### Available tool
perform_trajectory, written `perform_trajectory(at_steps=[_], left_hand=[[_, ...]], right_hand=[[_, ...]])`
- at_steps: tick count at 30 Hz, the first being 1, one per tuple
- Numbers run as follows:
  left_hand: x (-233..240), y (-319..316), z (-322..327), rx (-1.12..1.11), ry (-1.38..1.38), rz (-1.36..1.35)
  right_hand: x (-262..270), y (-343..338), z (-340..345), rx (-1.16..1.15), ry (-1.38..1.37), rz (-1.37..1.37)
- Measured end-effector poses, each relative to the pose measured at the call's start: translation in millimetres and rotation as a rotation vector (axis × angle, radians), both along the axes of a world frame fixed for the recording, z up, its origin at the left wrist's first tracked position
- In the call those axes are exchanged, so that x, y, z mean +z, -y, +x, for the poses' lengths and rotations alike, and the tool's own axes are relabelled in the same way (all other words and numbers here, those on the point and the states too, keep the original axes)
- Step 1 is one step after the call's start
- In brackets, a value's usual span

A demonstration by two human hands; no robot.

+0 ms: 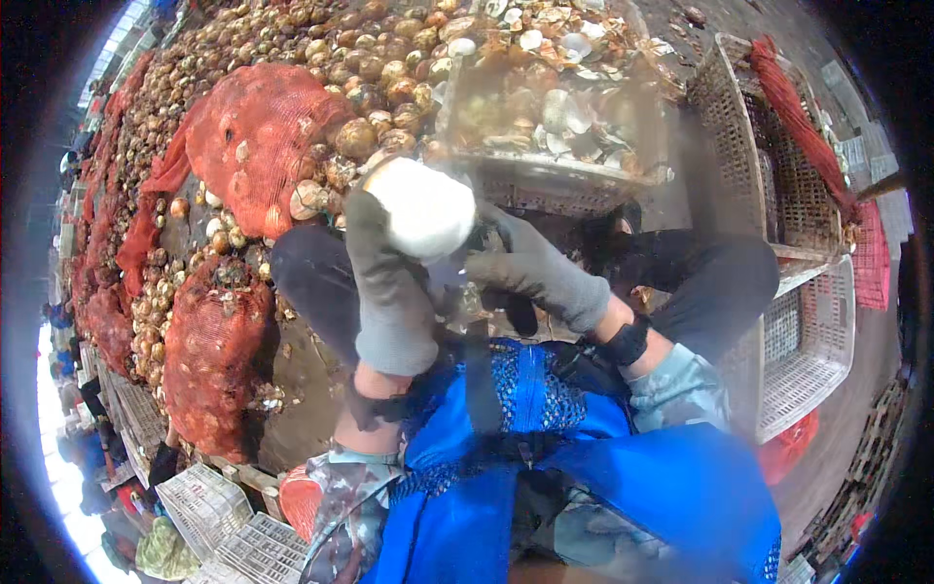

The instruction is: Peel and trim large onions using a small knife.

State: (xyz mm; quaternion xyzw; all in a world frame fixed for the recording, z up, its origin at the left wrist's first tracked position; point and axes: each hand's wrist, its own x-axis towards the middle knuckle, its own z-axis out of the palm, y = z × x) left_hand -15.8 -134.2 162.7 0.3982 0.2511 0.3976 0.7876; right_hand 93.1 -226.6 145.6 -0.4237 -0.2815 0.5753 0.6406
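Note:
A bright white peeled onion sits in my left hand, which wears a grey glove and wraps its near left side. Beside the onion's lower right is my right hand, also gloved in grey, with the fingers curled. Blur hides whether a tool is in it. Ahead of both hands stands a plastic crate with onion skins and pale peeled layers in it. Unpeeled onions lie in a heap ahead and to the left.
Red mesh sacks of onions lie on my left. On my right are a tall plastic crate with a rolled red mesh over it, and a white crate. More crates are at lower left.

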Motion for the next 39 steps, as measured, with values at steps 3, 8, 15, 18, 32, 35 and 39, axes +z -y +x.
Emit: perform_trajectory(at_steps=[3, 8, 15, 18, 32, 35, 39], left_hand=[[6.4, -2.6, 0.0, -0.042, -0.324, 0.659], [-7.9, -1.8, 1.7, 0.228, -0.542, 1.414], [-11.6, -6.5, -15.3, -0.213, -0.138, -0.024], [-23.0, -0.9, -11.3, -0.232, 0.055, -0.315], [-19.5, 11.4, -4.5, -0.198, 0.12, -0.382], [-17.2, 4.1, -5.1, -0.06, 0.093, -0.13], [-18.6, -5.6, -26.1, 0.007, -0.145, 0.155]], right_hand=[[20.5, 1.6, 2.8, -0.033, -0.031, 0.011], [16.8, 7.8, 15.2, -0.007, 0.041, -0.08], [30.6, 15.6, 14.8, 0.077, 0.076, -0.166], [30.4, 19.4, 17.2, 0.098, 0.095, -0.13], [34.2, 25.9, 12.5, 0.14, -0.016, -0.184], [28.6, 32.5, 15.1, 0.197, 0.017, -0.202], [41.2, 49.0, 33.6, 0.219, 0.042, -0.285]])
